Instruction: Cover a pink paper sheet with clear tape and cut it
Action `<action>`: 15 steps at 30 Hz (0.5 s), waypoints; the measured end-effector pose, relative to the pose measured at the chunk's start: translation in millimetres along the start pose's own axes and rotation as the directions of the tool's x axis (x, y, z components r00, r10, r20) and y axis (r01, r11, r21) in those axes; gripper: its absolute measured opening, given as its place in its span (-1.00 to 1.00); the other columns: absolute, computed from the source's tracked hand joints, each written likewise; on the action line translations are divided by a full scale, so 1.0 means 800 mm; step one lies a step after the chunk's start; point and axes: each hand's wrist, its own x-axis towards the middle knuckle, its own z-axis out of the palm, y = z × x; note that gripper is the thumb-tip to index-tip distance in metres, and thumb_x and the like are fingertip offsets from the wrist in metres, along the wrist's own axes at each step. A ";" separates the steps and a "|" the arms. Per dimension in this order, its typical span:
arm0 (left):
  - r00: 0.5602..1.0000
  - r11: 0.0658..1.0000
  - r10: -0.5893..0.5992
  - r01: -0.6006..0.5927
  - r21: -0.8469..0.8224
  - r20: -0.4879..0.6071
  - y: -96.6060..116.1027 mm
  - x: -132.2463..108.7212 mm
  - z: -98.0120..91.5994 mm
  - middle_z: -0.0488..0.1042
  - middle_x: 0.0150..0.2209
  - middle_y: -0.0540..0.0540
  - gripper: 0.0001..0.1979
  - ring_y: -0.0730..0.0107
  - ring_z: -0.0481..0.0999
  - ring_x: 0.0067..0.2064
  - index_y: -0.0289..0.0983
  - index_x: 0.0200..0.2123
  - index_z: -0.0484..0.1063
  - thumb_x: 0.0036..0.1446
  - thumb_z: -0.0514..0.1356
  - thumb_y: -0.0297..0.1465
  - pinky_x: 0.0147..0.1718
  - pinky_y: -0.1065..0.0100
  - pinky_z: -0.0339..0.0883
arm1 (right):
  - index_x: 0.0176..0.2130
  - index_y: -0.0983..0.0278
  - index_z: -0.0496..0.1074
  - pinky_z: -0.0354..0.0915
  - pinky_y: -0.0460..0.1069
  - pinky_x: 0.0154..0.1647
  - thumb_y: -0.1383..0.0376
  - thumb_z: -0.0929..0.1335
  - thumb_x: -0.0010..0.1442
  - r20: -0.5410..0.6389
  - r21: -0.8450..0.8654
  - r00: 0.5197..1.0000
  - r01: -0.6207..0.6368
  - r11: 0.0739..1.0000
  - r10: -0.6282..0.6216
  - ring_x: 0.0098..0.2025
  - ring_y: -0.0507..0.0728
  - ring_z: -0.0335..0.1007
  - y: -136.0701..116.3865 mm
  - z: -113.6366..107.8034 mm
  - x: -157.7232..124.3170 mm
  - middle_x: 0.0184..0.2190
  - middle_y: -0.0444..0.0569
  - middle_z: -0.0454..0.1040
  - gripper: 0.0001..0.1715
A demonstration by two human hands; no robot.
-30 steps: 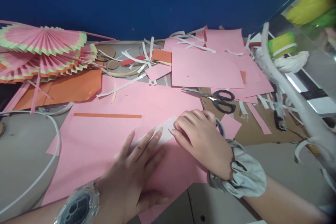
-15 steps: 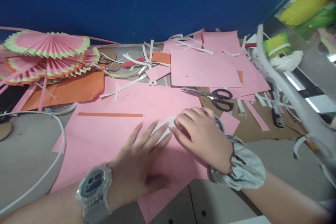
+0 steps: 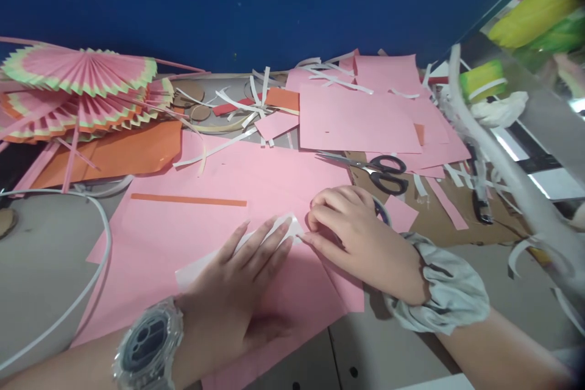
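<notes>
My left hand (image 3: 237, 274) lies flat with its fingers stretched out over a white strip (image 3: 196, 271). The strip slants across a large pink paper sheet (image 3: 183, 228), partly covered by the fingers. At the strip's upper right end is my right hand (image 3: 354, 234), fingers curled inward and thumb tip touching the strip's end. Whatever those curled fingers hold, if anything, is hidden. A thin orange paper strip (image 3: 189, 200) rests on the pink sheet above my left hand. Beside my right hand a roll (image 3: 381, 210), possibly tape, shows partly, with black-handled scissors (image 3: 386, 173) above it.
Pleated paper fans (image 3: 85, 82) are piled at the far left on an orange sheet (image 3: 114, 152). More pink sheets (image 3: 359, 119) and white scraps (image 3: 260, 106) lie at the back. A cutter knife (image 3: 481, 195) lies on cardboard (image 3: 429, 213). A white loop (image 3: 106, 244) curves at left.
My left hand has slid slightly left and down, and more of the white strip now shows, slanting lower. My right hand has shifted slightly right, its fingers still curled.
</notes>
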 end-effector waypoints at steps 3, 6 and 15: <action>1.000 1.000 -0.009 0.009 -0.008 0.005 -0.002 0.003 0.001 -0.15 0.32 -0.23 -0.17 0.08 -0.15 0.32 -0.42 0.27 -0.07 0.14 -0.10 0.07 0.23 0.12 -0.33 | -0.47 0.24 0.28 0.03 0.10 -0.03 0.18 0.28 0.19 0.003 -0.009 1.000 0.005 1.000 -0.005 -0.15 0.12 0.18 0.002 0.001 -0.001 -0.30 -0.09 0.33 -0.75; 1.000 1.000 -0.001 0.001 -0.018 -0.006 -0.002 0.002 0.000 -0.10 0.31 -0.24 -0.19 0.07 -0.14 0.31 -0.42 0.25 -0.01 0.13 -0.09 0.07 0.23 0.14 -0.33 | -0.47 0.24 0.27 0.06 0.08 -0.05 0.23 0.28 0.19 -0.012 -0.014 1.000 -0.010 1.000 0.010 -0.16 0.11 0.18 0.003 0.003 0.000 -0.31 -0.09 0.33 -0.78; 1.000 1.000 0.008 -0.008 0.005 0.024 -0.003 0.000 0.004 -0.07 0.31 -0.20 -0.20 0.04 -0.13 0.31 -0.36 0.27 -0.04 0.14 -0.12 0.08 0.20 0.12 -0.33 | -0.46 0.25 0.23 0.02 0.08 -0.06 0.30 0.27 0.16 -0.040 0.003 0.998 -0.040 0.999 0.040 -0.20 0.10 0.16 0.001 0.013 0.002 -0.33 -0.11 0.32 -0.83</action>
